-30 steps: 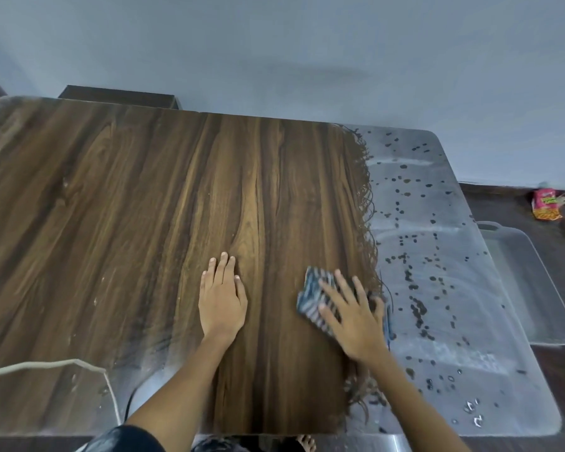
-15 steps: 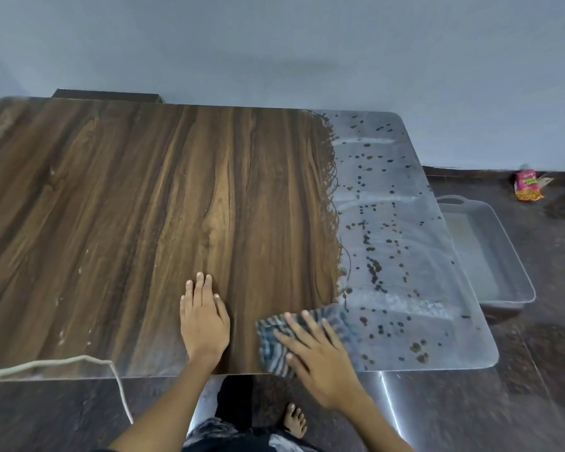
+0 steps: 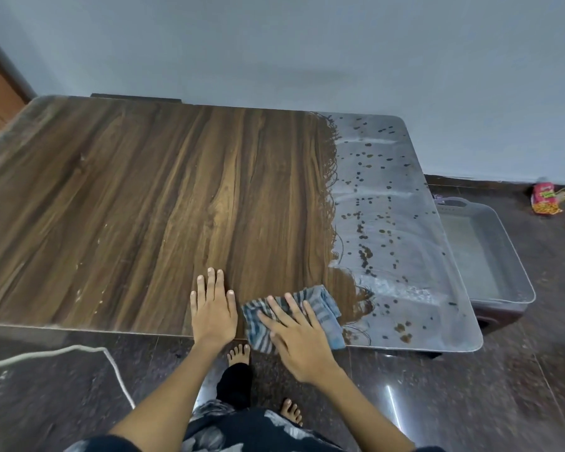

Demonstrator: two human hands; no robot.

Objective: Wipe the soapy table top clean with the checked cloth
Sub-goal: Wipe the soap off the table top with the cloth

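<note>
Wooden table top (image 3: 144, 207) is showing more clean grain; right hand (image 3: 294, 334), fingers spread flat, is dragging checked cloth (image 3: 323, 308) back to near edge, left hand (image 3: 213, 308) flat bracing; soapy strip (image 3: 388, 223) remaining on right

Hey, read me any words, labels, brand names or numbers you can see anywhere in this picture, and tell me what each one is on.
No text here can be read.
Red and yellow snack packet on the floor by the wall: it has printing, too small and blurred to read.
Table top, checked cloth, grey tub: no lettering visible.
</note>
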